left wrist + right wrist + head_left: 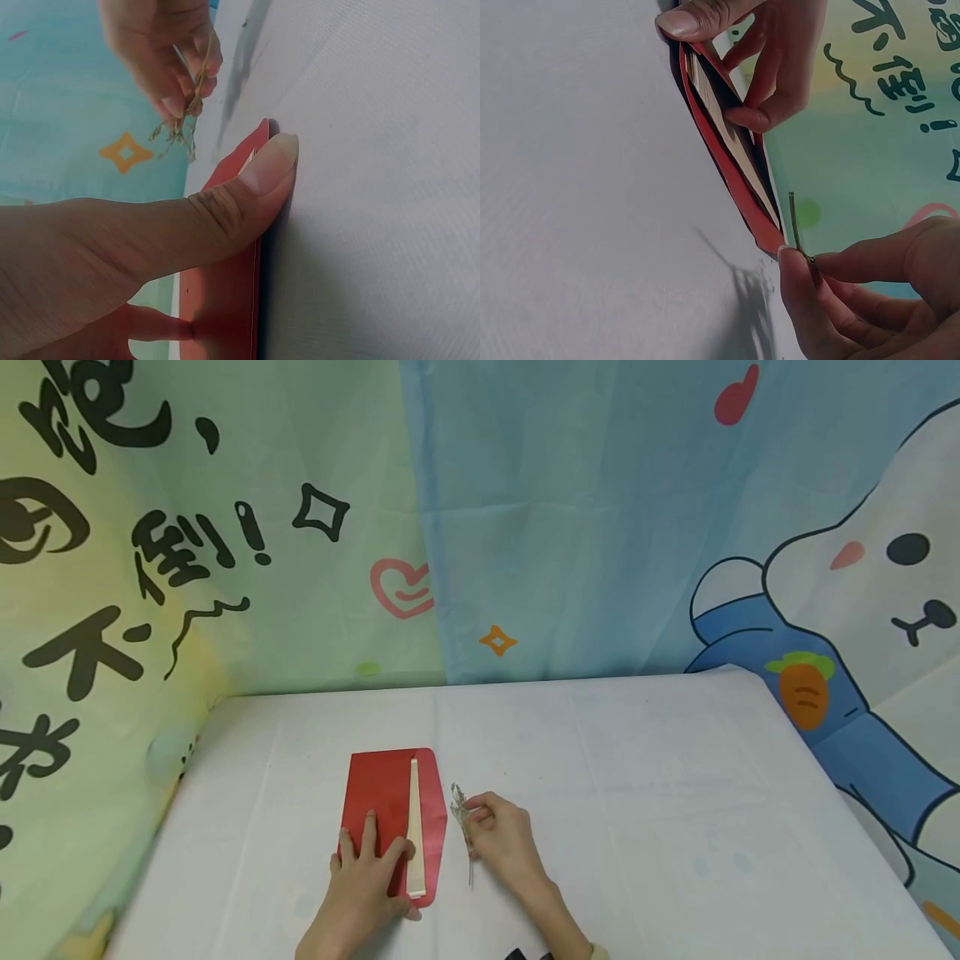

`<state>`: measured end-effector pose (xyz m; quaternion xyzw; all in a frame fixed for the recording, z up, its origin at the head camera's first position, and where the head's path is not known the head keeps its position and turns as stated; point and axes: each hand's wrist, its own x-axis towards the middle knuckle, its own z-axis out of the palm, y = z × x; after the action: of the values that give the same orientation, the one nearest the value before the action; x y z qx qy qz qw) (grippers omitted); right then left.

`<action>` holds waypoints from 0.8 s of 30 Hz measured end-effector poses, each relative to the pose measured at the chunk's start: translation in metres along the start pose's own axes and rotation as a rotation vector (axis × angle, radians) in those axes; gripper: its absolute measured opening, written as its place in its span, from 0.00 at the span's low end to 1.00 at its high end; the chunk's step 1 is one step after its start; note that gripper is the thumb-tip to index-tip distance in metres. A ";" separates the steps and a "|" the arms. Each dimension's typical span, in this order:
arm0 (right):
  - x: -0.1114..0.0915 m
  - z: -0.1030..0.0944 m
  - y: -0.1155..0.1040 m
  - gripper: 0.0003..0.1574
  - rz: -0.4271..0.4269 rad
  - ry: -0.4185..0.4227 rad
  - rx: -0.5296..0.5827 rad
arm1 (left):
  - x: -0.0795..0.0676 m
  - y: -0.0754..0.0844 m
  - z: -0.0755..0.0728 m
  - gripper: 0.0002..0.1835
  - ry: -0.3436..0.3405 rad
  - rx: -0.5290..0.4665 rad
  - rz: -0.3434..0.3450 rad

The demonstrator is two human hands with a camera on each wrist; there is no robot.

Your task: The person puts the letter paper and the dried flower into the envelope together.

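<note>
A dried sprig (458,802) hung in a fingertip pinch just beside a gaping red envelope (381,781).

The right grip (501,837) pinched the sprig between thumb and fingers above the white worktop (637,810), its branched head pointing away from the person; the left grip (362,893) lay with fingers spread, pressing on the envelope, thumb over its near end. The sprig would likely have handled as nearly weightless, dry and brittle, best taken by the bare stem, since squeezing the head might have shed bits. The envelope seemed light, flexible and perhaps a little slippery, best steadied flat near its mouth. The sprig looked thin, brownish-green and wispy; the envelope was plain red, with a rounded flap (433,843) folded out and pale paper (416,827) showing along its mouth.
</note>
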<state>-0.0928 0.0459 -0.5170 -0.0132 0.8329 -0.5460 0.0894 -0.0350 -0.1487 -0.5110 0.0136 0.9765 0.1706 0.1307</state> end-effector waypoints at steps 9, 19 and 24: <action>0.002 0.010 -0.001 0.12 -0.022 -0.030 -0.002 | -0.001 -0.002 -0.001 0.38 0.018 0.004 0.027; 0.003 0.017 0.000 0.11 -0.032 -0.051 -0.017 | 0.001 -0.001 -0.001 0.40 -0.019 -0.007 -0.012; 0.004 0.019 0.002 0.11 -0.035 -0.055 -0.037 | 0.001 -0.001 -0.001 0.39 -0.008 -0.010 -0.003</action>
<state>-0.0931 0.0292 -0.5272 -0.0446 0.8396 -0.5315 0.1025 -0.0362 -0.1499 -0.5110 0.0119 0.9752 0.1750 0.1348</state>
